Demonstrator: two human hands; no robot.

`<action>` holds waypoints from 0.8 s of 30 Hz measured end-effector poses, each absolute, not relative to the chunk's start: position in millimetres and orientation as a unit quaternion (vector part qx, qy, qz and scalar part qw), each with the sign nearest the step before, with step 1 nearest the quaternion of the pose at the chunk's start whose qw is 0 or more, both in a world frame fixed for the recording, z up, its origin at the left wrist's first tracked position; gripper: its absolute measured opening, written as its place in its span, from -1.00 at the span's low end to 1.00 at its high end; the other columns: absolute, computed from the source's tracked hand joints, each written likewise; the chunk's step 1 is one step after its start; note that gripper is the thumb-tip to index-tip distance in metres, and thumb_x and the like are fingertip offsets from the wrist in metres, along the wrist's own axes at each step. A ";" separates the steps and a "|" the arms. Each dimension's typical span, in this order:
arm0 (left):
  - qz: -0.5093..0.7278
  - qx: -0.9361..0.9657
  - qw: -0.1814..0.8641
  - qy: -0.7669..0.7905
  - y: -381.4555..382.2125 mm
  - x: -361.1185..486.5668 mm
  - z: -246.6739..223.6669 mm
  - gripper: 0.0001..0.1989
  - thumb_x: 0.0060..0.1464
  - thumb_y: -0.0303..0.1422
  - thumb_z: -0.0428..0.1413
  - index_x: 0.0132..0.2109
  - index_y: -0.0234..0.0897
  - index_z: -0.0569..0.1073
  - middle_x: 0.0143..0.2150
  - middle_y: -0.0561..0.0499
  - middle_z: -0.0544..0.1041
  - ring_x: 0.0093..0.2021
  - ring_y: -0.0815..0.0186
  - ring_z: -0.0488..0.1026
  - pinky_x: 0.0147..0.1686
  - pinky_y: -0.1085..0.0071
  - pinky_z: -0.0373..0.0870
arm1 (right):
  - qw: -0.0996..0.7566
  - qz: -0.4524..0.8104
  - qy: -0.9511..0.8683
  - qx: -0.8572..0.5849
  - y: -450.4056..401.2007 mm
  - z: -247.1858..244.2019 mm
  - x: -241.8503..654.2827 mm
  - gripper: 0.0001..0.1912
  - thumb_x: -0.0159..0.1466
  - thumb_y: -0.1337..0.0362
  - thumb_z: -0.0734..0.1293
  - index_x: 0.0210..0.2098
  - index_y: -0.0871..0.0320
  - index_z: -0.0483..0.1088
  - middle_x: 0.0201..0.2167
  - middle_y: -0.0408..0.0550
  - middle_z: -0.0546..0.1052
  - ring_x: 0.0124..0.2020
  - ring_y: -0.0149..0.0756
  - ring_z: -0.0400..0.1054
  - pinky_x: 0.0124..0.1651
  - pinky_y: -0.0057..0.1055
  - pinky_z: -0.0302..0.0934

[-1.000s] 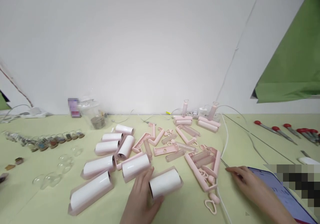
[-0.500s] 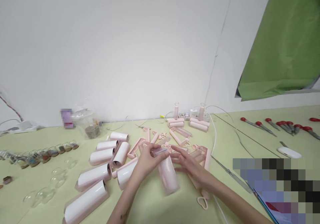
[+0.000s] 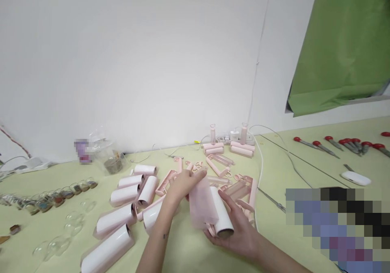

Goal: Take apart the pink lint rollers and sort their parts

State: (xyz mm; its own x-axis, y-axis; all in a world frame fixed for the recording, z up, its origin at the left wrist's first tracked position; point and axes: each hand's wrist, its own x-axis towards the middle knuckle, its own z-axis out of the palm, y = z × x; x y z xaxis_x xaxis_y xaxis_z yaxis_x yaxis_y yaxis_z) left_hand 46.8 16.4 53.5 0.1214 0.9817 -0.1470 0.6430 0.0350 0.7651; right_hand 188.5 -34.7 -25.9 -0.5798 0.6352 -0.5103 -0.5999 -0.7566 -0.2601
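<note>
My left hand (image 3: pixel 182 185) is closed on the upper end of a translucent pink cover (image 3: pixel 202 204), which hangs over the table near its middle. My right hand (image 3: pixel 239 232) cups a lint roller from below and the right, its thumb along the far end. The roller's white paper roll (image 3: pixel 222 212) points its dark open end towards me, and a bit of pink frame shows under it. Cover and roller lie side by side, touching or overlapping; how far they are joined I cannot tell.
White paper rolls (image 3: pixel 106 250) in pink film lie to the left. Pink frames (image 3: pixel 251 193) and clear handles (image 3: pixel 219 180) are scattered behind my hands. Finished-looking pink rollers (image 3: pixel 242 149) stand near the wall. Glass domes (image 3: pixel 55 246), red-handled tools (image 3: pixel 318 144) and cables (image 3: pixel 262 171) flank them.
My right hand has gone from open beside the cover to holding the roller from underneath. The white roll has come into sight right of the cover. My left hand keeps hold of the cover.
</note>
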 end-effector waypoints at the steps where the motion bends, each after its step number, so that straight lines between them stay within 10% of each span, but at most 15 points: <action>1: 0.254 0.654 0.357 0.617 14.9 43.3 53.3 -0.52 -0.10 0.10 -0.09 -0.57 -0.25 0.23 -0.68 0.13 0.25 -0.67 0.35 0.27 -0.63 0.47 0.12 | 0.355 0.888 -0.020 -0.291 -34.9 -27.1 188.1 -0.56 0.00 -0.10 0.32 -0.33 0.14 0.36 -0.51 -0.10 0.49 -0.42 -0.31 0.37 -0.25 -0.36 0.25; 9: 0.534 0.573 0.391 0.483 -23.5 19.7 1.8 -0.45 -0.16 -0.12 0.14 0.01 -0.19 0.26 -0.11 -0.05 0.39 -0.14 0.18 0.38 -0.22 0.37 0.30 | 0.491 0.833 -0.100 -0.237 -24.7 -9.8 211.6 -0.62 0.13 -0.03 0.25 -0.17 0.08 0.32 -0.51 -0.17 0.42 -0.51 -0.45 0.31 -0.43 -0.53 0.19; 19: 0.512 0.571 0.314 0.560 -70.3 26.4 -42.6 -0.49 -0.18 -0.27 0.17 -0.01 -0.25 0.30 0.06 -0.14 0.32 0.16 0.07 0.13 0.14 0.12 -0.01 | 0.509 0.775 -0.251 -0.277 -41.1 -2.1 206.2 -0.59 0.19 -0.02 0.19 -0.08 0.08 0.29 -0.56 -0.19 0.35 -0.59 -0.43 0.27 -0.52 -0.51 0.16; 24: 0.518 0.572 0.487 0.409 -49.5 51.8 -6.7 -0.47 -0.02 -0.18 0.08 0.11 -0.20 0.23 0.11 -0.11 0.32 0.13 0.15 0.20 0.10 0.22 0.14 | 0.451 0.793 -0.276 -0.302 -43.2 3.0 192.5 -0.56 0.18 -0.04 0.19 -0.17 0.19 0.33 -0.62 -0.15 0.39 -0.60 -0.41 0.29 -0.48 -0.49 0.18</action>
State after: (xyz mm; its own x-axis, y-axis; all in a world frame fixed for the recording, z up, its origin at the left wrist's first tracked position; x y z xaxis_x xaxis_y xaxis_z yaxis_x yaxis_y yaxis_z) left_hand 51.8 -49.5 -6.7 0.1290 0.9724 0.1945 -0.0360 -0.1914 0.9808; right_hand 192.5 -43.2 3.0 -0.4100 0.8827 -0.2296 -0.5491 -0.4398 -0.7107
